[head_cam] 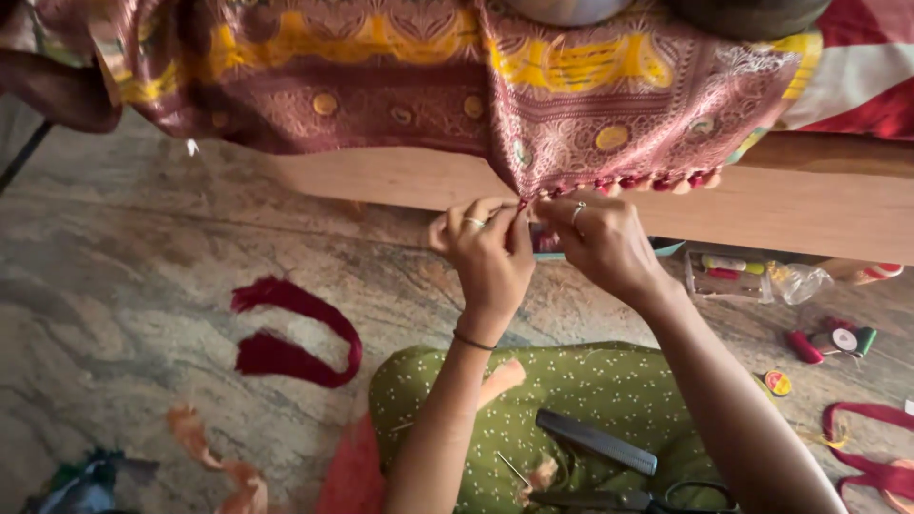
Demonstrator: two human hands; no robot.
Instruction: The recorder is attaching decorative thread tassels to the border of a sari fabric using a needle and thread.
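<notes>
At the hanging edge of the maroon patterned cloth [609, 124], beside its tassels [657, 182], our left hand [487, 252] and right hand [600, 238] pinch the hem between closed fingertips, above our green-clad lap.

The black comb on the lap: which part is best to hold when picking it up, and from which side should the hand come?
Probably grip the black comb by its long plain spine, near the middle, coming down from above. It lies flat and slanted on the green fabric, so the spine shows as a free edge. The scissors lie close below, so avoid that side.
</notes>
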